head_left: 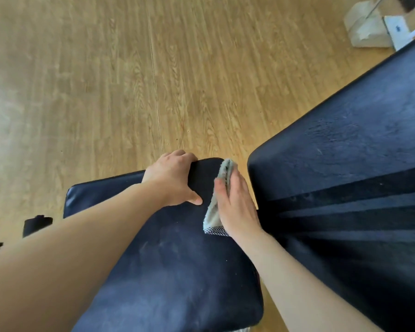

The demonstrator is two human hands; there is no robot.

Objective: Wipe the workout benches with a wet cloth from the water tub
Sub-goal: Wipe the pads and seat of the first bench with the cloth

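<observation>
Black workout bench (321, 188) on a wooden floor (94, 92).
Beside its long back pad (357, 140), the left hand (170, 180) curls over the seat pad's (173, 259) far edge; the right hand (237, 204) holds the folded grey cloth (212, 216) against that pad's right side.

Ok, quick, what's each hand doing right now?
Left hand: grips the far edge of the seat pad, fingers curled over it.
Right hand: holds the grey cloth against the pad's right side.
</observation>
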